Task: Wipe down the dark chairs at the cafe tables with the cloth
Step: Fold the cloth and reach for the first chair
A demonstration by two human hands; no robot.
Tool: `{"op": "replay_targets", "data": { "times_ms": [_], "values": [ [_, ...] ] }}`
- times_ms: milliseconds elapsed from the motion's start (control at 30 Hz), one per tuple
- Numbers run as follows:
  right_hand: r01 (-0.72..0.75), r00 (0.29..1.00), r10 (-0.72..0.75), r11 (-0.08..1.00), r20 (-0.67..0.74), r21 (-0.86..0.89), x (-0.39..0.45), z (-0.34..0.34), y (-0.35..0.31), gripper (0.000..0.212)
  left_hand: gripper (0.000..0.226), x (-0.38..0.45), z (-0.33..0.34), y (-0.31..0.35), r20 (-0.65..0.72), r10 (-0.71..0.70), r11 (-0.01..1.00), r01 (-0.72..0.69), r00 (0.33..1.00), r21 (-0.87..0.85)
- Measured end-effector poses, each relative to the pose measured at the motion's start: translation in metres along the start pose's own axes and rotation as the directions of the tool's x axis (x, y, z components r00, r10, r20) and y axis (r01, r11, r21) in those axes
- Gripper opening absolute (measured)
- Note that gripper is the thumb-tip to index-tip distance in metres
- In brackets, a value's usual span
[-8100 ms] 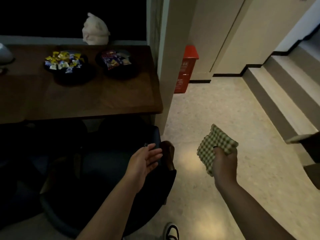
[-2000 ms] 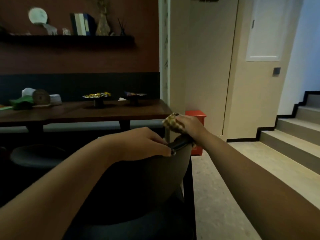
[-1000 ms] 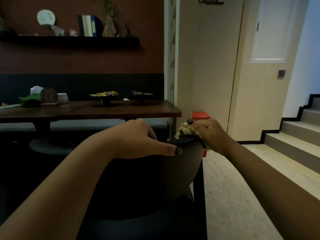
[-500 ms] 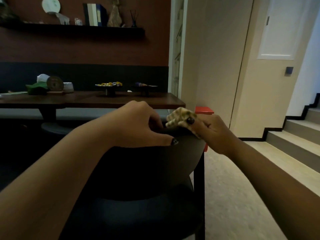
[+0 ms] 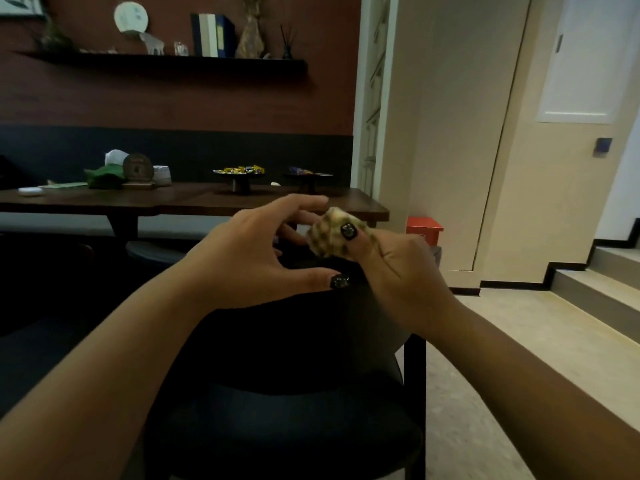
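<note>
— Where are we? Our right hand pinches the bunched green-checked cloth just above the dark curved chair back.

— And our left hand hovers spread, gripping nothing — so the unsteadied chair may swivel, and the wad could skip patches.

chair top rim: behind both hands | cloth: bunched, mostly hidden in right hand

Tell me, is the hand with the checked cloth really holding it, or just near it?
Touching. The head view shows the right hand gripping the bunched checked cloth, thumb pressed on top, above the dark chair.
</note>
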State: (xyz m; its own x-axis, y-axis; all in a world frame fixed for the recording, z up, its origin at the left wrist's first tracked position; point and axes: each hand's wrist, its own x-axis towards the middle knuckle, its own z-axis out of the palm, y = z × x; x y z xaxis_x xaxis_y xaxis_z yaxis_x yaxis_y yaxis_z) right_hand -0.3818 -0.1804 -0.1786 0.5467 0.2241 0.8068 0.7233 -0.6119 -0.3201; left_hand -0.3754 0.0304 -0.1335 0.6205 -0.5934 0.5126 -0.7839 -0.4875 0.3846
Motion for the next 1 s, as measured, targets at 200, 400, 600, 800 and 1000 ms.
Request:
{"op": "replay_targets", "data": {
  "times_ms": [200, 400, 600, 800, 1000],
  "values": [
    [-0.514, 0.854, 0.355, 0.684, 0.380, 0.518, 0.023, -0.043, -0.005, 0.054, 0.088, 0.003, 0.002, 0.006, -0.115, 0.115, 0.993, -0.118, 0.987, -0.017],
    [-0.596, 0.802, 0.585, 0.796, 0.117, 0.104, 0.045, -0.052, 0.051, 0.017, 0.047, 0.027, 0.021, 0.058, 0.153, 0.213, 0.933, -0.247, 0.965, 0.263],
    [-0.510, 0.693, 0.643, 0.757, 0.326, -0.408, 0.061, -0.045, 0.059, 0.024, 0.044, 0.060, 0.036, 0.087, 0.171, -0.047, 0.865, -0.046, 0.984, 0.499],
    [-0.665, 0.623, 0.673, 0.724, 0.398, -0.183, 0.067, -0.059, 0.073, 0.016, 0.046, 0.074, 0.087, 0.091, 0.162, -0.174, 0.605, -0.025, 0.971, 0.796],
    [-0.574, 0.683, 0.645, 0.764, 0.343, -0.294, 0.060, -0.049, 0.100, 0.014, 0.028, 0.065, 0.077, 0.078, 0.234, -0.010, 0.606, -0.180, 0.972, 0.775]
  ]
}}
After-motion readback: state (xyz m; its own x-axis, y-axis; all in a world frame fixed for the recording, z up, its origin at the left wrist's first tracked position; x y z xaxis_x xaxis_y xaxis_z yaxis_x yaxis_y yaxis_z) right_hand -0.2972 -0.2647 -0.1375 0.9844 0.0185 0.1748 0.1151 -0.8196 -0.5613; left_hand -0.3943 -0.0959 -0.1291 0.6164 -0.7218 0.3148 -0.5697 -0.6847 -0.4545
